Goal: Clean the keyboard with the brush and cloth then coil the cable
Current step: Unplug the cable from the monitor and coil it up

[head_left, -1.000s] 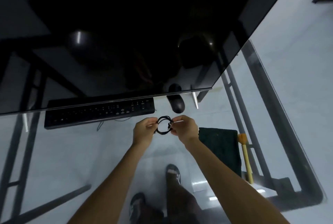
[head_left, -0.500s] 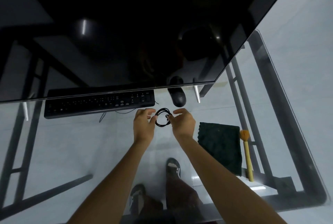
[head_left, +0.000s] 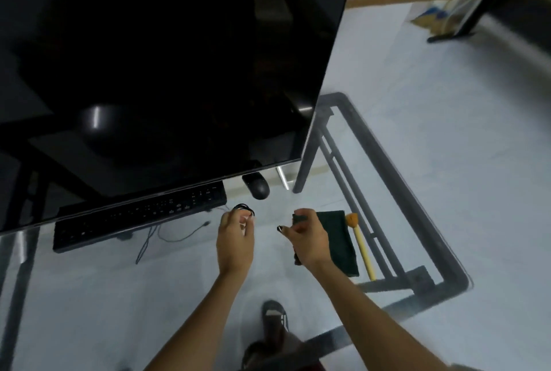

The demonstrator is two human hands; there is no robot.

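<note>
My left hand (head_left: pixel 235 239) pinches a small coil of black cable (head_left: pixel 244 209) at its fingertips, just right of the black keyboard (head_left: pixel 140 217). My right hand (head_left: pixel 308 236) is a hand's width to the right, apart from the coil, fingers curled. It pinches a small black piece (head_left: pixel 280 228) too small to identify. A thin loose cable (head_left: pixel 176 238) lies on the glass in front of the keyboard. The dark green cloth (head_left: pixel 341 242) lies partly under my right hand, and the yellow-handled brush (head_left: pixel 363 251) lies beside it on the right.
A large dark monitor (head_left: pixel 167 72) overhangs the keyboard's back edge. A black mouse (head_left: pixel 257 188) sits behind my hands. The table is glass on a grey metal frame (head_left: pixel 396 179); my feet and the pale floor show through it.
My hands have come apart: the right one let go of the coil and moved right over the cloth, while the left keeps the coil. The view has tilted up and the hands sit lower.
</note>
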